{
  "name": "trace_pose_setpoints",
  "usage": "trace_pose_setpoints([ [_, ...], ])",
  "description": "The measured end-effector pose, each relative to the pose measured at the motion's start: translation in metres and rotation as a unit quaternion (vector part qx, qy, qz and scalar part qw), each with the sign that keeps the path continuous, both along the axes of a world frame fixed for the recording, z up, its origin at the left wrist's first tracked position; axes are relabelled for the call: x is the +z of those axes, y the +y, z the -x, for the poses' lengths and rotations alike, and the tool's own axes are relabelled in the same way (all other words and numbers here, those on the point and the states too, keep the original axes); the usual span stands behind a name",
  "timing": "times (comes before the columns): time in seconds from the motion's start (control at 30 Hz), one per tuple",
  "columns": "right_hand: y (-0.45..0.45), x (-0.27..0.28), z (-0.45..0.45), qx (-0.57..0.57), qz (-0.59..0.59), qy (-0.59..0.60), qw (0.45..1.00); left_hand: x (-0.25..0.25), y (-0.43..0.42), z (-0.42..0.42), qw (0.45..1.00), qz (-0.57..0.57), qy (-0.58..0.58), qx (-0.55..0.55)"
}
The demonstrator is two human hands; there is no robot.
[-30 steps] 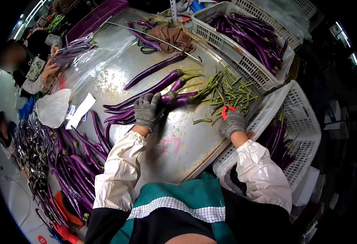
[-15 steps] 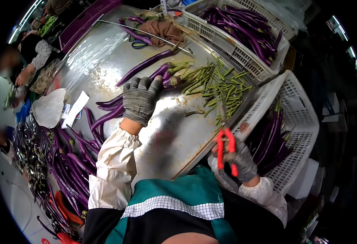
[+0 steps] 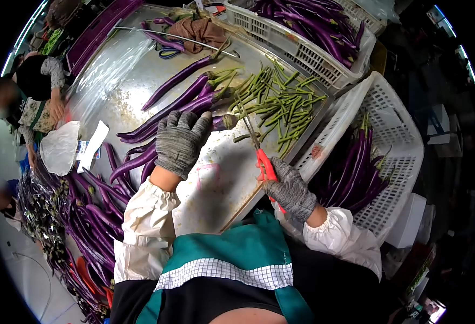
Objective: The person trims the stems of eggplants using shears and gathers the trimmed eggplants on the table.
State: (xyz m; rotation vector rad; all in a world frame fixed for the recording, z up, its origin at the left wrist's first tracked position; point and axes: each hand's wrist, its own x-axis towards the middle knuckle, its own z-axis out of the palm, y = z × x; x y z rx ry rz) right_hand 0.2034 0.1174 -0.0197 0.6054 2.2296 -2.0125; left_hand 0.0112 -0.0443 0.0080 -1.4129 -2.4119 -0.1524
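My left hand [image 3: 181, 143], in a grey knitted glove, lies palm down with its fingers curled over a purple eggplant [image 3: 216, 123]. That eggplant's stem end sticks out to the right of my thumb, and the glove hides its middle. Just beyond my fingers, several long eggplants [image 3: 189, 97] lie side by side, stem ends to the right. In my right hand [image 3: 291, 191], also gloved, are red-handled scissors [image 3: 267, 166]. Their slim blades point up and left, slightly parted, with tips near the stem ends. Cut green stems [image 3: 289, 105] are heaped right of the blades.
A metal table [image 3: 216, 200] holds a brown cloth [image 3: 197, 33], a thin rod [image 3: 178, 36] and more eggplants [image 3: 94, 227] at left. White crates of eggplants stand behind [image 3: 302, 46] and at right [image 3: 405, 156]. Another person's hand [image 3: 57, 110] is at far left.
The scissors have swung from beside the table edge up and left toward the stem ends. My left hand has moved slightly down the frame, and the whole view has shifted a little.
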Motion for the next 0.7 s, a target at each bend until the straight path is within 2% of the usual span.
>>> trace_pose_setpoints([
  [0.17, 0.001, -0.013, 0.002, 0.029, -0.106, 0.056, 0.992, 0.001, 0.001, -0.003, 1.0, 0.022, 0.01, -0.004],
  [0.27, 0.005, 0.004, 0.005, 0.043, -0.138, 0.029, 0.989, 0.002, 0.003, -0.002, 0.999, 0.035, -0.005, 0.002],
  [0.43, 0.005, 0.001, 0.009, 0.05, -0.203, 0.068, 0.975, 0.008, 0.003, 0.005, 0.981, 0.093, -0.171, 0.002],
  [0.47, 0.005, 0.0, 0.01, 0.045, -0.223, 0.086, 0.97, 0.01, 0.004, 0.007, 0.981, 0.093, -0.172, 0.002],
  [0.53, 0.005, -0.002, 0.011, 0.041, -0.241, 0.111, 0.963, 0.014, 0.004, 0.009, 0.958, 0.112, -0.262, 0.003],
  [0.7, 0.008, -0.007, 0.015, 0.055, -0.252, 0.127, 0.958, 0.0, -0.002, 0.018, 0.953, 0.068, -0.291, -0.037],
])
